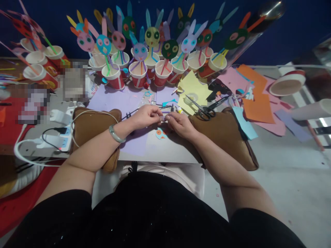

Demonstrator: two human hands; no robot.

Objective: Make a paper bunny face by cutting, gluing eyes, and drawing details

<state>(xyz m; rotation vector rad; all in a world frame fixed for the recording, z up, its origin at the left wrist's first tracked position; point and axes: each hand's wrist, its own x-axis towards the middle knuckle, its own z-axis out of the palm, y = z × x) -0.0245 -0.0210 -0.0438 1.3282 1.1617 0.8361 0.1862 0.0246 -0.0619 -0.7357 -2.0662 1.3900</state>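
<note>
Over the middle of the table, my left hand (147, 116) and my right hand (179, 124) meet at the fingertips. Both are closed in a pinch around something small and pale that the fingers mostly hide. Just below them on the table lies a light blue round paper face (161, 133) with orange eyes and an orange beak-like triangle. A small glue bottle (179, 110) with a yellow label is close behind my right hand. Black-handled scissors (205, 113) rest on yellow paper (204, 88) to the right. Purple paper (107, 98) spreads behind and under my left hand.
Paper cups (138, 74) holding rabbit-faced paper figures line the back. Brown cushions (94, 125) lie under my forearms. A power strip (66, 137) with white cables sits at left. Orange paper (258, 109) and pink sheets are piled at right, near a tipped cup (287, 84).
</note>
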